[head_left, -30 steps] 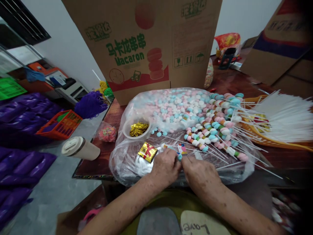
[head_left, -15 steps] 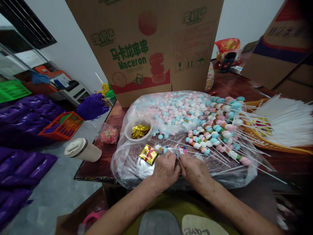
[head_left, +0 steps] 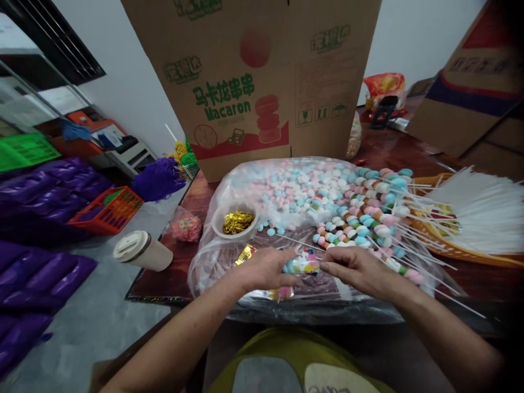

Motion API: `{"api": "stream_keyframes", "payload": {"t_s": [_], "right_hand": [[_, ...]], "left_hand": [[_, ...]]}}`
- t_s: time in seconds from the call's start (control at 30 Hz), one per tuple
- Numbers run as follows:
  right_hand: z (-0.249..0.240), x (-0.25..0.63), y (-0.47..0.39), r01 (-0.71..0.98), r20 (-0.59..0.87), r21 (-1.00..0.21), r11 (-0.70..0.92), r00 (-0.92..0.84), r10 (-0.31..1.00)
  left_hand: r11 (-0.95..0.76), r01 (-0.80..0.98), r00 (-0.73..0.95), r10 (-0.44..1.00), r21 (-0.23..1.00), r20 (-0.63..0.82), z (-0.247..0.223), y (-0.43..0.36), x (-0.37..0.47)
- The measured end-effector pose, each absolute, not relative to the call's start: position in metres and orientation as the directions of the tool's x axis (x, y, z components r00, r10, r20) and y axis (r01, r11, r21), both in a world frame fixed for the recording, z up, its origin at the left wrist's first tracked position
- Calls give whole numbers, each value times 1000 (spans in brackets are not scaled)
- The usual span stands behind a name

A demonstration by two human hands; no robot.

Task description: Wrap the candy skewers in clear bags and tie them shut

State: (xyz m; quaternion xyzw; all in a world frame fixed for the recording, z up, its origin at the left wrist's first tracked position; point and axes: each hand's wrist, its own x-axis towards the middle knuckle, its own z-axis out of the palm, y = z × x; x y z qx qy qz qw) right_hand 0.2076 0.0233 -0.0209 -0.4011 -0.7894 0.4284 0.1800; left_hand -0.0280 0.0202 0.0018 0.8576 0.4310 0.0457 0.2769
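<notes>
A wrapped candy [head_left: 301,262] in a clear, colourfully printed wrapper, with blue pieces inside, lies between my hands. My left hand [head_left: 266,267] is over its left end, fingers spread apart and not closed round it. Curled fingers of my right hand [head_left: 356,266] pinch at its right end; what lies inside that pinch is mostly hidden. Beside my left hand lies a gold packet [head_left: 245,254], partly covered, and below it a pink and yellow packet [head_left: 281,293]. A white bowl [head_left: 216,225] of gold twist ties [head_left: 238,222] stands behind my left hand.
Loose marshmallows [head_left: 303,185] fill a plastic bag behind my hands. Marshmallow skewers [head_left: 368,218] are piled at the right, beside an orange basket [head_left: 462,255] of white sticks [head_left: 483,213]. A lidded cup [head_left: 143,251] is at the left table edge; a large carton [head_left: 245,82] stands behind.
My hands have moved apart from a pinch close together. My left hand has opened, and the printed wrapper now shows between them. The gold packet is now partly covered by my left hand.
</notes>
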Motion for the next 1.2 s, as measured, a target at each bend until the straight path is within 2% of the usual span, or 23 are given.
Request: {"api": "stream_keyframes", "payload": {"t_s": [0.13,0.2,0.27,0.33,0.4,0.47,0.53,0.6,0.73,0.8,0.9,1.0,1.13,1.2], "right_hand": [[-1,212,23,529,-81,-733,427,-692,718],[8,210,24,575,-93,-649,498,-710,698],[17,209,25,608,-59,-521,599,-726,685],[27,208,25,640,48,-309,704,-728,683],[36,208,23,662,178,-72,746,-727,663],[42,208,19,622,232,47,782,-768,597],[43,206,16,517,202,9,856,-839,505],[43,205,15,438,144,-107,893,-881,450],[43,209,18,415,24,-395,820,-887,461],[46,211,19,430,-19,-482,763,-876,482],[48,211,18,480,-62,-501,720,-850,523],[47,206,14,514,-72,-492,703,-828,556],[38,199,10,575,-135,-400,714,-807,575],[36,201,12,582,-119,-364,727,-803,583]], "left_hand": [[-289,510,685,706,810,-179,-3,11,-11],[-99,409,705,665,907,-246,-7,6,-6],[154,338,714,600,928,-360,-12,2,-4],[367,241,732,540,899,-416,-19,-3,-4],[484,117,751,528,867,-396,-26,-7,-4],[544,0,776,529,839,-344,-32,-11,-4],[584,-78,809,511,808,-290,-36,-14,-3],[629,-106,847,463,770,-261,-37,-16,-1],[692,-37,892,348,721,-289,-34,-14,-1],[683,-49,875,380,729,-298,-32,-13,-2],[657,-73,843,443,751,-306,-26,-12,-2],[650,-45,842,433,759,-321,-20,-13,1],[639,1,828,431,769,-359,-20,-15,9],[644,12,794,459,765,-399,-25,-14,11]]}}
